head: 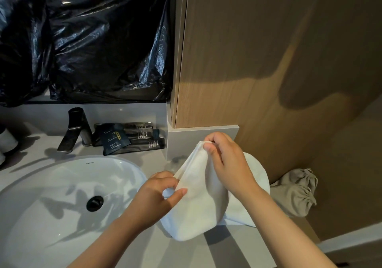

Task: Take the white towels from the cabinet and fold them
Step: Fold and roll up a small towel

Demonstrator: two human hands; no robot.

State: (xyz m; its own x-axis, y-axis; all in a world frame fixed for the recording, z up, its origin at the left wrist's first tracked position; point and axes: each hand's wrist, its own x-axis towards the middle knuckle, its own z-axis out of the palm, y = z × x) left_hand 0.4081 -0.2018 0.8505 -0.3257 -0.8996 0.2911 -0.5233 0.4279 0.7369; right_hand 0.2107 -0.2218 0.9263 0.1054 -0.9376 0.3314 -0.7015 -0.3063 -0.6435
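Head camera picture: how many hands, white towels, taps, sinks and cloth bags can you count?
hands: 2 (left hand, right hand, both pinching the towel)
white towel: 1 that I can tell apart
tap: 1
sink: 1
beige cloth bag: 1
total: 6

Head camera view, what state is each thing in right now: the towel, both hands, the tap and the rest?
white towel: partly raised, loose, not yet folded flat.
left hand: pinches the towel's lower edge.
right hand: pinches its top corner.
faucet: off, no water running.
beige pouch: crumpled, lying against the wood panel.
dark packets: piled flat beside the faucet.
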